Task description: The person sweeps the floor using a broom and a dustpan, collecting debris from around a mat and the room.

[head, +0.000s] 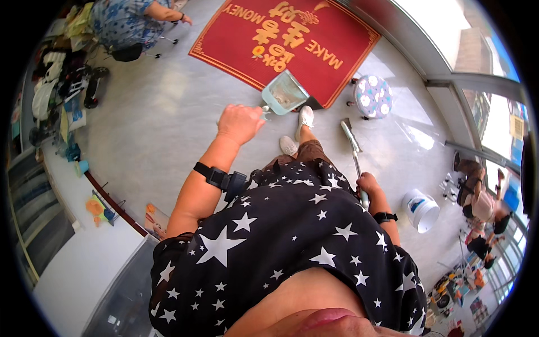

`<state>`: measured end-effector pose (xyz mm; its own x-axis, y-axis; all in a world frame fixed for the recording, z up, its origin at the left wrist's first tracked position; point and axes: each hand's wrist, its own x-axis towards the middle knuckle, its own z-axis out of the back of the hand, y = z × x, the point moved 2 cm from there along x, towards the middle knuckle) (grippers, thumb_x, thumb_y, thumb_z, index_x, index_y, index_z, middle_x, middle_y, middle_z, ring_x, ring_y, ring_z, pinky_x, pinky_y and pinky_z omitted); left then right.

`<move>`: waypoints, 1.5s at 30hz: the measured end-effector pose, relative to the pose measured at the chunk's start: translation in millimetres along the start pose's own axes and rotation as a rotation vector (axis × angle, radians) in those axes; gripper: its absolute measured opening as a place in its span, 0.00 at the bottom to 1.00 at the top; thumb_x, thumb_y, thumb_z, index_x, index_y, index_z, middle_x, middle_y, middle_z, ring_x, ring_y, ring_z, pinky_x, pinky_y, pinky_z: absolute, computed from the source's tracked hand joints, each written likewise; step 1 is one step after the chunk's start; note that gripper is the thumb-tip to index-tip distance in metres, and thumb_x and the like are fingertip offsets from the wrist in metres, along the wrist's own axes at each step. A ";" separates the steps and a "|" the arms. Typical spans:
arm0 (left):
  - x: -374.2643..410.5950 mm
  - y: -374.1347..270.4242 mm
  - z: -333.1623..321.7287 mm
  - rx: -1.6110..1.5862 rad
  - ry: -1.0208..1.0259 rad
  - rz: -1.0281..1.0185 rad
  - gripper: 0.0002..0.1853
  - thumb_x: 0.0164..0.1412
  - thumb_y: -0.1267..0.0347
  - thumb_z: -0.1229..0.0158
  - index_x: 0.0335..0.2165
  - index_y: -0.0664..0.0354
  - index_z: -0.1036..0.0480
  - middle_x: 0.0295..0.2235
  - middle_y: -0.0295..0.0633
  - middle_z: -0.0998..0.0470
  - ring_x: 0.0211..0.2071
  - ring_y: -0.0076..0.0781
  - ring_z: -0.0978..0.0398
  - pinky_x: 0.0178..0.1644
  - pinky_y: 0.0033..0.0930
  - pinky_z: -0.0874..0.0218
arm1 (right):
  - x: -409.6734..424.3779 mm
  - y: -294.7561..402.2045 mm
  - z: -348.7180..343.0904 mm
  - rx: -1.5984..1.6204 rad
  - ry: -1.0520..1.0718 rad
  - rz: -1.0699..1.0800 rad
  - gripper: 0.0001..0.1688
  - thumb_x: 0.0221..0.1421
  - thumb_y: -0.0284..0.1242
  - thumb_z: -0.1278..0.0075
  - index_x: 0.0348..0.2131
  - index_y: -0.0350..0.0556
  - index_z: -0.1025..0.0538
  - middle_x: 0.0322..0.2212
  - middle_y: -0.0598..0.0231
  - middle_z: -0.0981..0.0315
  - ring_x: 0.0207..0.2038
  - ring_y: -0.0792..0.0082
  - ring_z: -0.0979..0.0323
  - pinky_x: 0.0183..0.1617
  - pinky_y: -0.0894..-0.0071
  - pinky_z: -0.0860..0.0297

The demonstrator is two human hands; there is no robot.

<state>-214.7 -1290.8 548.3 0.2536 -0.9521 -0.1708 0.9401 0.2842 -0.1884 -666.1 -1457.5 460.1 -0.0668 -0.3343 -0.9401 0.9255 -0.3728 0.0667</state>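
My left hand (pixel 241 124) grips the handle of a pale green dustpan (pixel 300 89) with grey dirt and debris in its pan. From my view the dustpan overlaps the near edge of a red doormat (pixel 236 54) with yellow lettering. Whether the pan touches the mat I cannot tell. In my right hand (pixel 368 185), low by my side, is the light-coloured handle of a broom (pixel 350 135). Its narrow head is by the floor, right of my white shoes (pixel 306 117). A dark patch (pixel 313 103) shows between dustpan and shoe.
A round patterned stool (pixel 373 97) on casters stands right of the mat. Farther right is a white bucket (pixel 421 210). People (pixel 484 206) sit near the windows; another person (pixel 126 25) sits upper left beside piled goods and ride-on toys (pixel 52 84). A white counter (pixel 97 257) borders the left.
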 end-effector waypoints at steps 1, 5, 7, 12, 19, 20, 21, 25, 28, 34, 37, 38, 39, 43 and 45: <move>0.2 0.9 0.0 -0.008 0.011 0.012 0.13 0.51 0.55 0.41 0.27 0.52 0.28 0.21 0.38 0.24 0.26 0.40 0.25 0.31 0.42 0.37 | -0.9 -1.8 1.6 0.025 -0.007 0.002 0.08 0.49 0.19 0.56 0.33 0.39 0.36 0.14 0.57 0.35 0.13 0.63 0.34 0.13 0.62 0.36; -0.6 4.9 -0.6 -0.001 0.039 0.046 0.14 0.51 0.55 0.41 0.28 0.52 0.28 0.20 0.39 0.24 0.25 0.42 0.25 0.29 0.44 0.36 | -6.0 -10.6 11.9 0.119 -0.048 0.019 0.21 0.46 0.17 0.58 0.43 0.35 0.37 0.16 0.56 0.35 0.14 0.62 0.32 0.14 0.61 0.34; -0.5 2.7 3.6 0.021 0.038 0.062 0.14 0.52 0.55 0.42 0.27 0.52 0.28 0.20 0.39 0.24 0.25 0.41 0.25 0.28 0.44 0.36 | -10.7 -18.3 15.3 0.149 -0.087 -0.002 0.26 0.47 0.17 0.58 0.49 0.36 0.39 0.16 0.56 0.34 0.14 0.63 0.32 0.15 0.61 0.33; -2.2 4.2 2.2 0.022 0.018 0.041 0.15 0.52 0.53 0.42 0.26 0.53 0.29 0.19 0.38 0.25 0.23 0.42 0.26 0.26 0.43 0.36 | -20.1 -17.0 14.8 0.132 -0.077 -0.011 0.25 0.48 0.18 0.58 0.49 0.38 0.37 0.17 0.57 0.34 0.15 0.64 0.32 0.15 0.62 0.33; -0.5 -1.8 -2.1 0.058 -0.003 0.004 0.14 0.53 0.54 0.43 0.26 0.53 0.30 0.20 0.36 0.25 0.26 0.39 0.25 0.30 0.42 0.38 | -30.2 -18.5 6.0 0.003 -0.109 0.028 0.27 0.46 0.18 0.58 0.49 0.37 0.37 0.19 0.54 0.31 0.15 0.65 0.31 0.15 0.63 0.32; -0.5 -2.8 -1.7 0.068 0.010 0.015 0.14 0.53 0.54 0.43 0.26 0.52 0.30 0.20 0.36 0.25 0.26 0.39 0.25 0.31 0.41 0.38 | -33.1 -17.9 6.3 0.006 -0.108 0.030 0.28 0.46 0.18 0.57 0.50 0.37 0.37 0.19 0.54 0.31 0.15 0.65 0.31 0.15 0.63 0.32; 0.2 -3.4 -0.5 0.080 0.021 0.025 0.14 0.53 0.55 0.43 0.26 0.52 0.30 0.20 0.36 0.25 0.27 0.38 0.25 0.32 0.41 0.38 | -35.1 -16.2 6.4 0.011 -0.107 0.034 0.29 0.46 0.18 0.57 0.51 0.38 0.37 0.20 0.54 0.31 0.15 0.65 0.31 0.15 0.63 0.32; -0.2 -9.9 2.8 0.075 0.050 -0.046 0.13 0.52 0.56 0.42 0.25 0.53 0.29 0.20 0.35 0.24 0.27 0.37 0.25 0.32 0.40 0.39 | -40.9 -14.2 1.5 0.022 -0.103 0.037 0.33 0.46 0.18 0.57 0.55 0.40 0.39 0.20 0.54 0.30 0.15 0.65 0.31 0.15 0.64 0.32; -2.4 -13.4 4.3 0.065 0.034 -0.126 0.13 0.51 0.57 0.41 0.25 0.53 0.29 0.20 0.35 0.25 0.27 0.36 0.25 0.32 0.38 0.39 | -52.1 -1.3 -6.8 0.025 -0.098 0.027 0.34 0.46 0.19 0.56 0.55 0.40 0.39 0.20 0.55 0.30 0.15 0.66 0.31 0.15 0.64 0.32; -7.2 -18.1 -0.5 0.107 0.010 -0.230 0.13 0.49 0.56 0.39 0.25 0.51 0.29 0.19 0.34 0.25 0.26 0.33 0.25 0.31 0.37 0.40 | -53.3 1.7 -15.8 0.019 -0.111 0.042 0.34 0.47 0.19 0.56 0.56 0.42 0.39 0.20 0.56 0.30 0.15 0.66 0.32 0.15 0.64 0.33; -5.7 -16.2 -0.9 0.105 -0.008 -0.241 0.13 0.49 0.56 0.39 0.25 0.51 0.30 0.18 0.33 0.26 0.25 0.33 0.26 0.30 0.37 0.40 | -56.4 3.4 -18.1 -0.004 -0.125 0.058 0.34 0.46 0.20 0.56 0.55 0.42 0.38 0.21 0.53 0.29 0.16 0.64 0.30 0.17 0.63 0.32; -5.0 -15.1 -0.5 0.100 -0.020 -0.243 0.13 0.49 0.57 0.38 0.25 0.51 0.30 0.18 0.33 0.26 0.24 0.34 0.26 0.29 0.37 0.40 | -58.6 3.6 -17.7 -0.048 -0.145 0.089 0.34 0.45 0.20 0.55 0.55 0.42 0.38 0.22 0.51 0.28 0.16 0.63 0.29 0.18 0.62 0.31; -4.7 -14.1 -0.2 0.095 -0.030 -0.246 0.13 0.48 0.57 0.38 0.25 0.51 0.31 0.17 0.33 0.27 0.23 0.34 0.27 0.28 0.37 0.40 | -61.8 2.9 -17.0 -0.090 -0.164 0.119 0.34 0.44 0.20 0.55 0.55 0.41 0.37 0.23 0.50 0.28 0.17 0.61 0.28 0.20 0.61 0.30; -6.2 -10.4 -1.2 0.078 -0.023 -0.235 0.13 0.49 0.57 0.39 0.25 0.51 0.30 0.18 0.34 0.26 0.24 0.35 0.26 0.29 0.37 0.40 | -70.3 7.5 -12.6 -0.210 -0.207 0.243 0.35 0.43 0.22 0.55 0.54 0.41 0.36 0.27 0.43 0.26 0.21 0.58 0.25 0.28 0.60 0.28; -7.4 -9.7 0.3 0.062 0.020 -0.229 0.13 0.50 0.55 0.40 0.25 0.51 0.29 0.18 0.34 0.25 0.25 0.34 0.25 0.30 0.38 0.39 | -79.1 28.7 -12.9 -0.258 -0.215 0.276 0.33 0.43 0.22 0.56 0.53 0.41 0.35 0.28 0.41 0.26 0.25 0.55 0.24 0.32 0.59 0.28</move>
<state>-225.6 -1286.5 551.7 0.0285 -0.9884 -0.1493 0.9848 0.0533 -0.1650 -629.4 -1430.6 532.1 0.1456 -0.5742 -0.8056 0.9805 -0.0249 0.1950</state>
